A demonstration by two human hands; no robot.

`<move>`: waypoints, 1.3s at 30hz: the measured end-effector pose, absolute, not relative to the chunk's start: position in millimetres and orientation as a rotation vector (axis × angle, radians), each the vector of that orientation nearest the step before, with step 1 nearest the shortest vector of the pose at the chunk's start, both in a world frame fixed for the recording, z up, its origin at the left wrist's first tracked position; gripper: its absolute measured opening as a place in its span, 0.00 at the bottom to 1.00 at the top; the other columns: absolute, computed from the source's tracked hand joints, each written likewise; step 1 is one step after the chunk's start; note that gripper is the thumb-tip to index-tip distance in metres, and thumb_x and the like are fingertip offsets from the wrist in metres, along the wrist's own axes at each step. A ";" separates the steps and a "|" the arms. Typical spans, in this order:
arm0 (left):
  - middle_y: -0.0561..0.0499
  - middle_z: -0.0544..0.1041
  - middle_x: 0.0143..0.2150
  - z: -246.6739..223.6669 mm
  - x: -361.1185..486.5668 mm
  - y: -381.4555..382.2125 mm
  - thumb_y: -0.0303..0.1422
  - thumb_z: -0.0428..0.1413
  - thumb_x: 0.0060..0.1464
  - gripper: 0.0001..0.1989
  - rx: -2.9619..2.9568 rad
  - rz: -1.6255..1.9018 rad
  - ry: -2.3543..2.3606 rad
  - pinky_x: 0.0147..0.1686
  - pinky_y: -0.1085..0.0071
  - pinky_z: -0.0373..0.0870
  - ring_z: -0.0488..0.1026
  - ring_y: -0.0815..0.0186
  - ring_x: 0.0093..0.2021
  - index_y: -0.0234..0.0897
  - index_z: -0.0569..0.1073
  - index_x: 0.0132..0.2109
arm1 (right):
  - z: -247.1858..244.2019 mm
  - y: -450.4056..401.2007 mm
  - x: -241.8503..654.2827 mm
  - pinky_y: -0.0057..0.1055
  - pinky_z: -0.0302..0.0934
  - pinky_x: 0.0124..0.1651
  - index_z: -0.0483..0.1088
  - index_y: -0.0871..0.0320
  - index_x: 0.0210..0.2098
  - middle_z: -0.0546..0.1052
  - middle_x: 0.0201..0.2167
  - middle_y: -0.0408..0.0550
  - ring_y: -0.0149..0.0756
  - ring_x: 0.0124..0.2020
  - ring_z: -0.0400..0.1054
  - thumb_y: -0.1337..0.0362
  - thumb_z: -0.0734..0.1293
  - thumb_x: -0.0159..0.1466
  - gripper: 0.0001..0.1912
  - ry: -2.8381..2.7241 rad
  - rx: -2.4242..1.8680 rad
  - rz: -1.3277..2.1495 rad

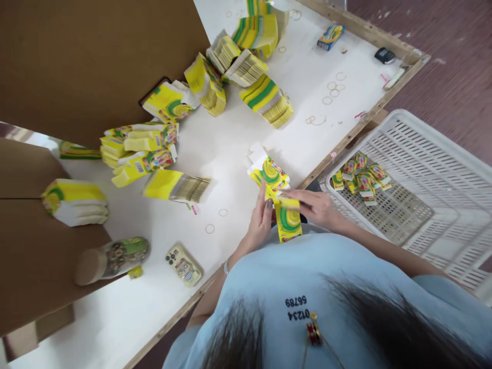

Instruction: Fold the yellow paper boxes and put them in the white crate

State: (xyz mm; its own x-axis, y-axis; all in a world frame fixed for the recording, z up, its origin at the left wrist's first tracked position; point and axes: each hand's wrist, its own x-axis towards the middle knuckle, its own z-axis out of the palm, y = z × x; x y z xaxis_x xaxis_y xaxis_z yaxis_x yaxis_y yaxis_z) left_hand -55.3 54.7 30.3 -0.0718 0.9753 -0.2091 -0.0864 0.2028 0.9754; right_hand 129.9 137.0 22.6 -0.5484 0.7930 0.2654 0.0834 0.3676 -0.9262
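Observation:
In front of my body, a yellow carton (pixel 289 221) with a green spiral print hangs at the table's edge. My left hand (pixel 262 221) is closed on its left side, thumb and fingers at its upper corner. My right hand (pixel 318 206) is closed at the carton's top end, fingers across the flap and slightly blurred. Just beyond the fingers, a small stack of flat yellow cartons (pixel 270 171) with white flaps lies on the white table (pixel 230 154). Whether anything is inside the held carton is hidden.
Bundles of flat cartons (pixel 267 100) spread across the table beside large cardboard boxes (pixel 96 61). A phone (pixel 184 264) and a jar (pixel 115 259) lie at left. Right of me, a white plastic basket (pixel 442 154) holds several small cartons (pixel 365 179). A wooden rim (pixel 338 148) edges the table.

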 end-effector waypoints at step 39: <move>0.47 0.79 0.39 31.0 -159.9 220.9 0.43 0.55 0.67 0.14 1.918 1.273 1.856 0.41 0.67 0.70 0.76 0.63 0.40 0.39 0.73 0.35 | 40.7 207.3 139.6 0.59 0.59 0.69 0.60 0.55 0.69 0.72 0.63 0.61 0.56 0.67 0.64 0.48 0.61 0.72 0.31 -2.100 -1.194 0.499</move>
